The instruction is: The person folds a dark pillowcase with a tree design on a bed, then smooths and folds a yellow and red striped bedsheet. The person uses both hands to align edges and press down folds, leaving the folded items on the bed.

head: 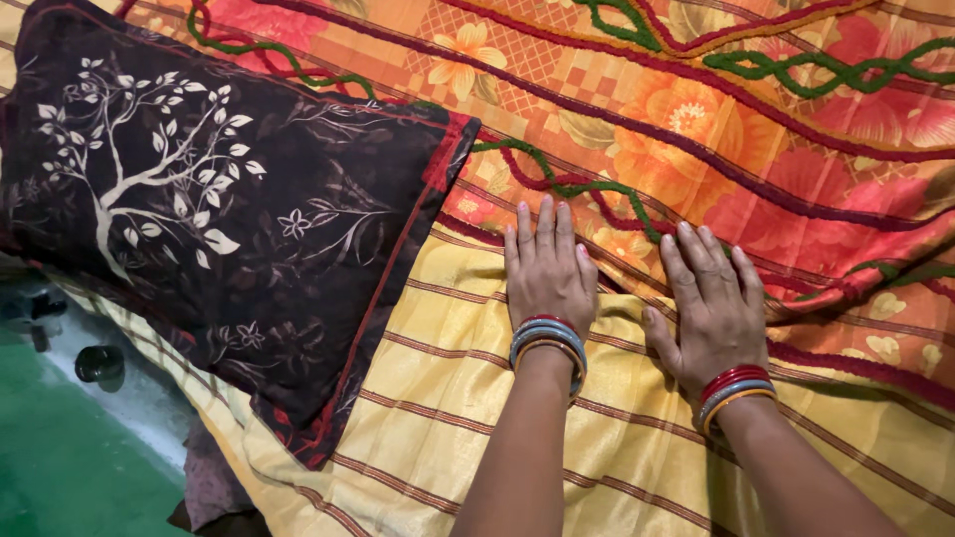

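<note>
The orange blanket [696,109], flowered and trimmed with green and maroon braid, covers the far part of the bed and runs off the right edge. Nearer lies the yellow sheet [448,398] with thin red stripes, spread flat across the mattress and hanging over the near side towards the green floor [60,467]. A dark pillow [219,229] printed with a pale tree rests on the sheet at the left, its red-piped corner just beside the blanket's edge. Both hands lie palm down where the sheet meets the blanket: the left hand [547,273] is flat, fingers together and stretched out, its tips touching the blanket's border, grasping nothing. The right hand [711,308] is likewise flat and spread, fingers on the blanket's folded edge, holding nothing. Each wrist carries bangles [549,338]. The step in hand looks like smoothing the sheet up to the blanket's edge. A next move would call for even pressure from both palms, slid along the seam, so that the thin sheet does not bunch under the fingers.
</note>
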